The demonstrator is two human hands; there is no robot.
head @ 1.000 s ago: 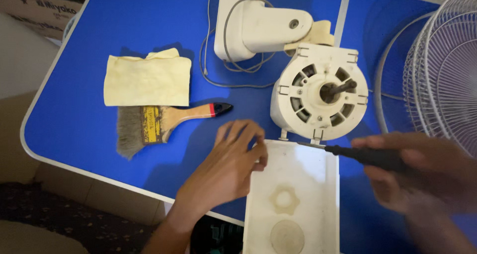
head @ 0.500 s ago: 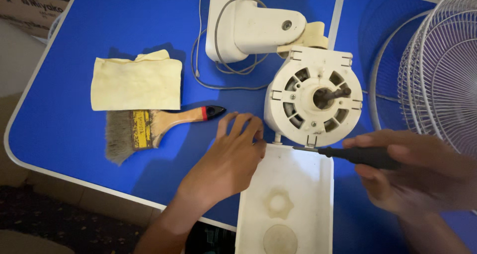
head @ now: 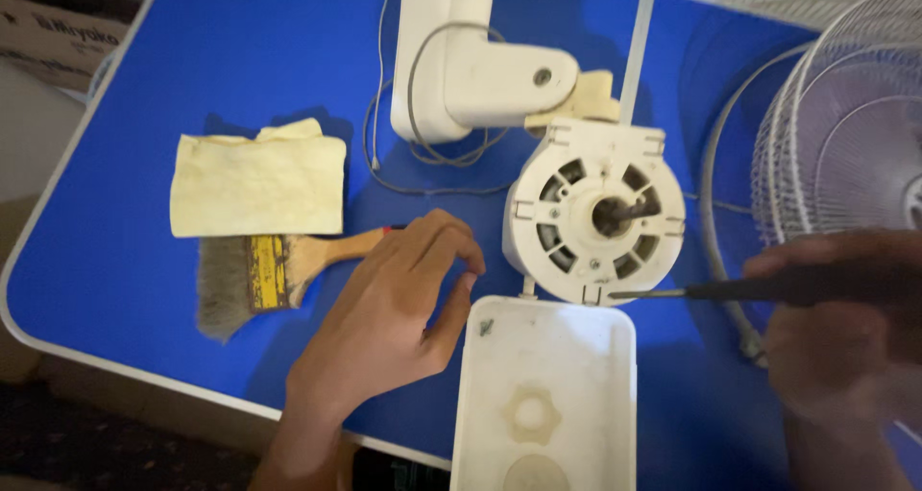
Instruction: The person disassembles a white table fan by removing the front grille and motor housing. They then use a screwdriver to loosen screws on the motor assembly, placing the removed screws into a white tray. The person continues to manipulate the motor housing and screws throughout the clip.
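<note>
Right hand (head: 845,328) grip grasps a screwdriver (head: 768,287) at the fan motor (head: 594,213); left hand (head: 394,318), grip released, near a paintbrush (head: 269,272).

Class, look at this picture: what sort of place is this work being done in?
Probably a home repair corner: a blue folding table holding an opened fan motor, a wire fan guard and a paintbrush.

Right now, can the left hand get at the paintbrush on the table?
Probably yes. The left hand rests right beside the paintbrush, covering the tip of its handle, and nothing lies between them; the yellow cloth sits above, out of the way.
</note>
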